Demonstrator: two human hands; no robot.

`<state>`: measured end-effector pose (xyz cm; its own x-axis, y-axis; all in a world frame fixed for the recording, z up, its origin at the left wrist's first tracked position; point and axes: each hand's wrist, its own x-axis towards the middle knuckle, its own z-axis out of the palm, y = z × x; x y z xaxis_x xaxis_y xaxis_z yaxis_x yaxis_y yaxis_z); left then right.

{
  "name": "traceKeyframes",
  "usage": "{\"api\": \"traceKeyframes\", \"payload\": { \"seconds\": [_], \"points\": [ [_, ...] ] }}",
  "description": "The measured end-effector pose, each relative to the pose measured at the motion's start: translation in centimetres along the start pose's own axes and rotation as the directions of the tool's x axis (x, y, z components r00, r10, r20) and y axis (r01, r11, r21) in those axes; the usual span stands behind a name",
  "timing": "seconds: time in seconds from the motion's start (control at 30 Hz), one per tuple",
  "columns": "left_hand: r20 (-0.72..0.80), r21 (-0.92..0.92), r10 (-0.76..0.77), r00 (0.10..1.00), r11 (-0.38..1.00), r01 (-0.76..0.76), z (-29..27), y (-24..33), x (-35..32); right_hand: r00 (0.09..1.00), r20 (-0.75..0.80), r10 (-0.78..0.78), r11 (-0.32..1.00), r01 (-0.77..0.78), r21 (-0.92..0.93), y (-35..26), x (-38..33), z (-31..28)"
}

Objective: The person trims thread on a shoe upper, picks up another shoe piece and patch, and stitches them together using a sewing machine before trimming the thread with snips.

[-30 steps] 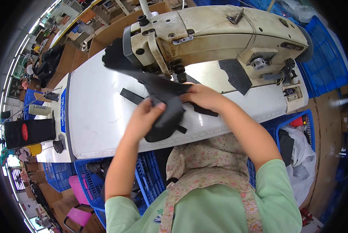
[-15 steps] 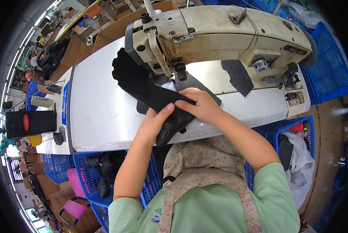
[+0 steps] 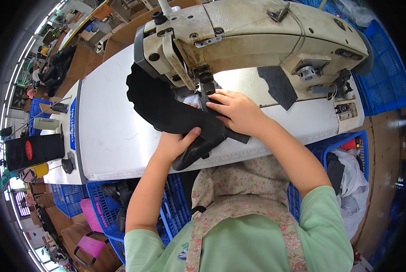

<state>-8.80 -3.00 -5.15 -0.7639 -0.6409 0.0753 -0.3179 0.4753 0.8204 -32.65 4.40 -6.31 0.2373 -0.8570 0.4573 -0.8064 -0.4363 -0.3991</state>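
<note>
A black, curved shoe-upper piece (image 3: 164, 106) lies under the needle area of a cream industrial sewing machine (image 3: 257, 31). My left hand (image 3: 178, 140) grips the piece from below at its near edge, thumb on top. My right hand (image 3: 234, 111) presses flat on the piece just right of the presser foot (image 3: 206, 86). A narrow black strap end (image 3: 237, 136) sticks out beneath my right wrist. Both hands hold the same piece against the white table (image 3: 112, 136).
A dark grey fabric patch (image 3: 277, 86) lies on the table under the machine arm. Blue plastic crates (image 3: 107, 208) with dark parts stand below the table on the left, another crate (image 3: 348, 149) with white bags on the right. A black box (image 3: 33, 152) sits far left.
The black piece has been pushed up and left, under the machine's needle. Both hands moved with it toward the presser foot; the right hand now lies flat on it.
</note>
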Motion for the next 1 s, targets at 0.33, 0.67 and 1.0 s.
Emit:
{"api": "traceKeyframes", "payload": {
  "seconds": [0.33, 0.67, 1.0],
  "points": [
    [-0.012, -0.045, -0.016, 1.0, 0.999, 0.015, 0.2, 0.4, 0.6, 1.0, -0.019, 0.016, 1.0, -0.016, -0.02, 0.1, 0.0, 0.1],
    [-0.038, -0.054, 0.02, 0.999, 0.998, -0.022, -0.1, 0.8, 1.1, 0.999, -0.028, 0.033, 0.999, -0.033, -0.003, 0.1, 0.1, 0.4],
    [-0.027, -0.06, 0.024, 0.999, 0.998, -0.025, -0.3, 0.5, 1.5, 0.998, -0.029, 0.053, 0.998, -0.054, -0.029, -0.2, 0.1, 0.5]
  ]
}}
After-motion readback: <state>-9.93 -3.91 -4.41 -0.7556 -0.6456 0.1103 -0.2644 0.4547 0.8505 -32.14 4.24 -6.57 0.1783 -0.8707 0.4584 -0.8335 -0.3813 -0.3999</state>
